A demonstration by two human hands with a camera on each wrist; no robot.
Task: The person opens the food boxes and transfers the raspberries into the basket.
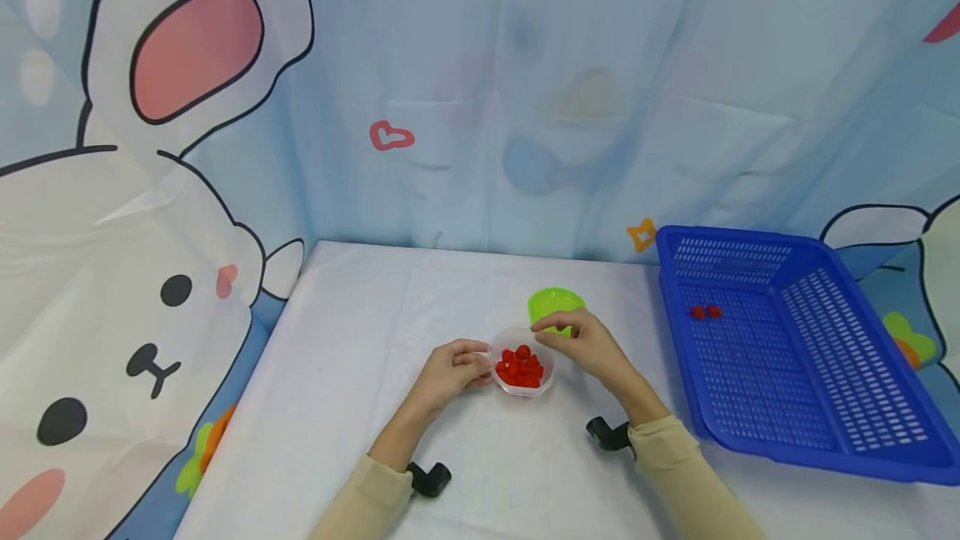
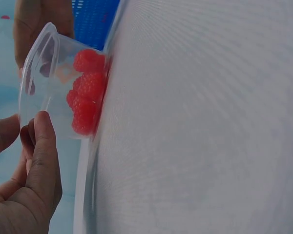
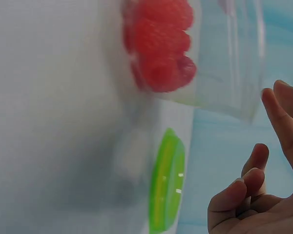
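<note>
A clear plastic container of raspberries stands on the white table in front of the person. The left hand holds it at the near left side, with thumb and fingers at the rim. From the opposite side the right hand pinches at the rim with thumb and index fingertips; its other fingers are bent and clear of the container. Just behind the container and partly hidden by the right hand is a bright green dish. Whether a clear lid covers the container cannot be told.
To the right, a large blue plastic basket stands on the table with two small red pieces in it. A printed cloth with cartoon figures hangs behind the table. Black wrist mounts sit on both forearms.
</note>
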